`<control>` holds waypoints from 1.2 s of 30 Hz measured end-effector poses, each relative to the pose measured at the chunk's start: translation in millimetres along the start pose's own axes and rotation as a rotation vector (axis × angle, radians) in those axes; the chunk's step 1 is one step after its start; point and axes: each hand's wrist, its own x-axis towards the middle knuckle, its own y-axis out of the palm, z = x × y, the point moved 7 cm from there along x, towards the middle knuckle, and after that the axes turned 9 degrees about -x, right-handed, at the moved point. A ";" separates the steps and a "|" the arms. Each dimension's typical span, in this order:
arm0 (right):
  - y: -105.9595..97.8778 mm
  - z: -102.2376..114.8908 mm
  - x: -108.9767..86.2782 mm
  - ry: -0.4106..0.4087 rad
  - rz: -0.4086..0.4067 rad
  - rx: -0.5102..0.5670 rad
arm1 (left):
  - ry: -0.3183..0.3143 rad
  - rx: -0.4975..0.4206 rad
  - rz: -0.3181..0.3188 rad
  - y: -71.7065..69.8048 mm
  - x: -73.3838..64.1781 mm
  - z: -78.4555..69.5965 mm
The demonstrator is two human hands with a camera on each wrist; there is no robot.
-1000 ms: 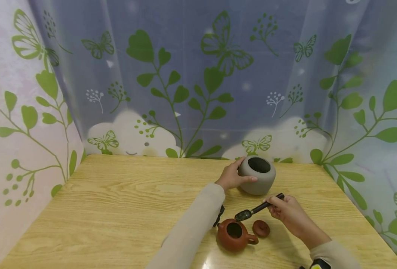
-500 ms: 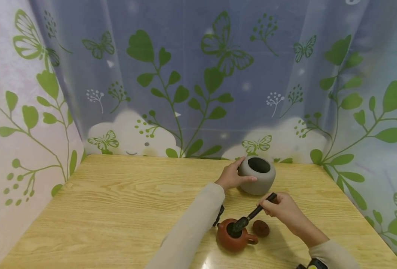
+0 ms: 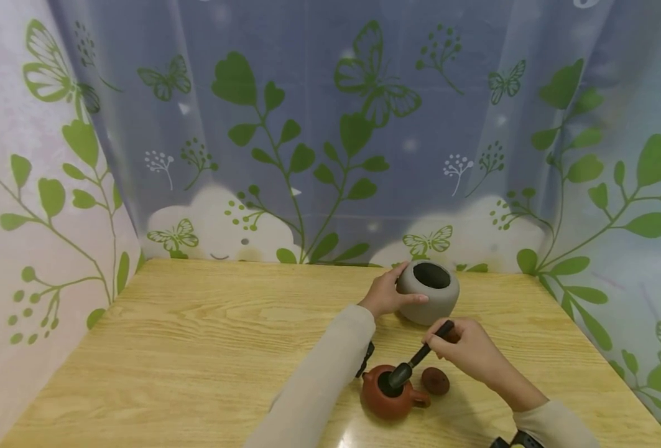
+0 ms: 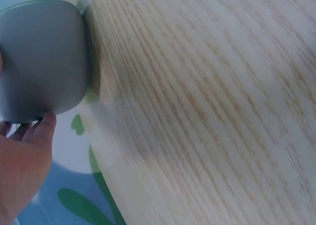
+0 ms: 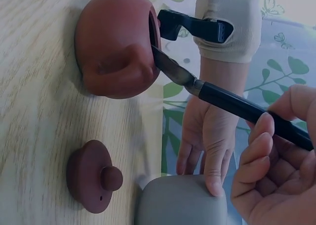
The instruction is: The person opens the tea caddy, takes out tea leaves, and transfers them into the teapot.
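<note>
A small reddish-brown clay teapot (image 3: 385, 406) stands uncovered on the table. My right hand (image 3: 469, 350) pinches the black handle of a tea scoop (image 3: 421, 356) between thumb and fingers. The scoop slants down, its metal head dipping into the teapot's mouth, also seen in the right wrist view. Behind them sits a round grey jar (image 3: 435, 303) with a wide, dark opening. My left hand (image 3: 385, 296) grips the jar's left side, thumb across the front and fingers round the back. In the left wrist view those fingers (image 4: 45, 129) touch the jar's wall.
The teapot lid (image 3: 435, 381) lies knob up beside the teapot's handle, just right of it. The wooden table (image 3: 196, 348) stretches away to the left. Printed curtains (image 3: 308, 124) hang along its back and sides. A black strap (image 5: 197, 26) circles the left wrist.
My right hand has moved left and tipped the tea scoop, bringing its head from above the teapot's rim down into the opening. The dark leaves heaped on it no longer show. Left hand and jar stay put.
</note>
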 end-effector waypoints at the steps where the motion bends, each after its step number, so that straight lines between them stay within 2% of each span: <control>1: 0.1 1.6 -0.1 -0.010 0.002 -0.005 | -0.003 -0.003 0.000 -0.1 0.2 0.5; 10: 0.5 -0.1 -1.3 -0.028 0.052 0.076 | -0.022 -0.003 -0.004 0.4 3.4 4.4; 14: 1.0 -8.9 -0.7 0.002 0.067 0.146 | -0.030 -0.007 -0.003 0.8 3.6 3.9; 17: 0.0 -19.0 0.5 0.056 0.066 0.234 | -0.027 -0.011 -0.006 0.6 2.5 2.4; 22: -9.8 -33.0 3.1 0.139 -0.006 0.357 | -0.023 -0.018 -0.011 0.4 2.2 1.5; 25: -18.1 -36.7 3.3 0.167 -0.070 0.375 | -0.017 -0.018 -0.011 -0.1 1.6 0.4; 31: -30.6 -38.2 3.9 0.193 -0.171 0.410 | -0.001 -0.014 -0.007 -0.6 0.8 0.4; 36: -37.9 -42.7 5.9 0.204 -0.250 0.493 | 0.001 -0.018 -0.002 0.0 1.6 2.2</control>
